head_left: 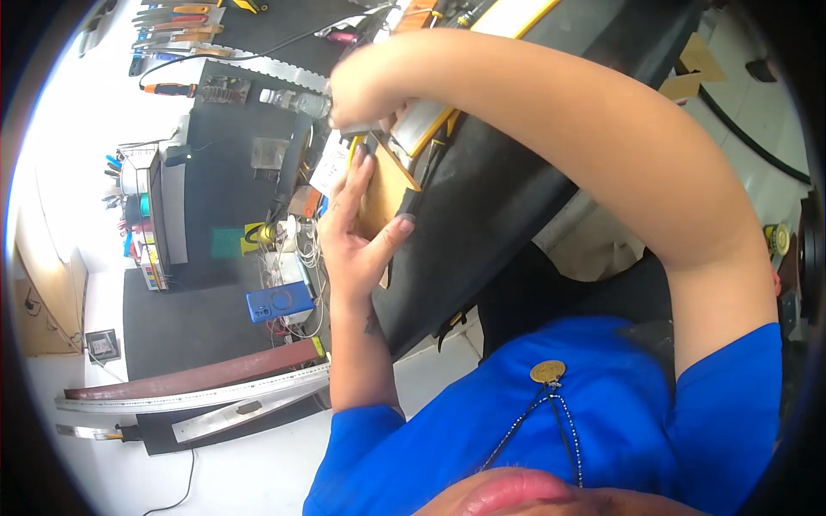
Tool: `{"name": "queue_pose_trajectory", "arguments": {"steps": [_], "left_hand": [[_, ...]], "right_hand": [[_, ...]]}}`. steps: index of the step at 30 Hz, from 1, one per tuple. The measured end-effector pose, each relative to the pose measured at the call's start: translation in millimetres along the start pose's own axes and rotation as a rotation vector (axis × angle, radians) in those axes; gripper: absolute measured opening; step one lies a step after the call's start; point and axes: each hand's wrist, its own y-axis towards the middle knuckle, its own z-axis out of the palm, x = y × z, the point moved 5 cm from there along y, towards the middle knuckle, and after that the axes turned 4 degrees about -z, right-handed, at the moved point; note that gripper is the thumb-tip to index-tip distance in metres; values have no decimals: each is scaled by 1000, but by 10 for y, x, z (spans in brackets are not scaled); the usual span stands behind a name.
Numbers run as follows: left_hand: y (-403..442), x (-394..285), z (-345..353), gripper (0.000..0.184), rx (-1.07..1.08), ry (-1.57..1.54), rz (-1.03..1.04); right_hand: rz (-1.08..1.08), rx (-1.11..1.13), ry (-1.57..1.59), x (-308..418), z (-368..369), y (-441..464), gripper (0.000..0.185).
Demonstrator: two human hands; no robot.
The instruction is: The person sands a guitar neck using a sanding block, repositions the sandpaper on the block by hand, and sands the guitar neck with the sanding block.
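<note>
My left hand (357, 249) grips a flat tan wooden piece (385, 185) with yellow edges and a black end. Its fingers lie along one side and the thumb presses near the black end. Just beyond it, my right hand (368, 90) is closed in a fist at the far end of the piece. A grey, flat-edged object (360, 132) shows under that fist, but most of it is hidden. A clear plastic bottle (297, 102) lies beside my right hand. A long yellow-edged level or bar (422, 125) runs alongside the piece on the black bench.
A blue phone (280, 302) lies among cables left of my left forearm. An orange-handled soldering iron (170, 89) rests near its coil stand. Several handled tools (181, 26) line the far left. Long metal rulers (198, 396) lie at the near left edge.
</note>
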Motion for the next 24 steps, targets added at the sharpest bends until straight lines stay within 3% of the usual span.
{"name": "queue_pose_trajectory", "arguments": {"steps": [1,3,8,11,15,21,24], "left_hand": [[10,21,-26,90,12,68,36],[16,12,-22,90,-8,102,71],[-8,4,43,99,-71,-175,-49],[38,32,20,105,-43,-201,-73],[70,62,10,110,-51,-222,-83],[72,9,28,107,-33,-256,-192],[67,106,-27,105,-45,-185,-118]], "right_hand": [[144,118,239,-38,59,92,40],[29,96,379,-35,125,92,41],[151,207,461,-126,236,236,39],[116,247,290,-126,272,307,39],[68,191,295,-90,217,238,38],[33,156,110,-38,153,188,39],[12,156,168,-42,140,150,41]]}}
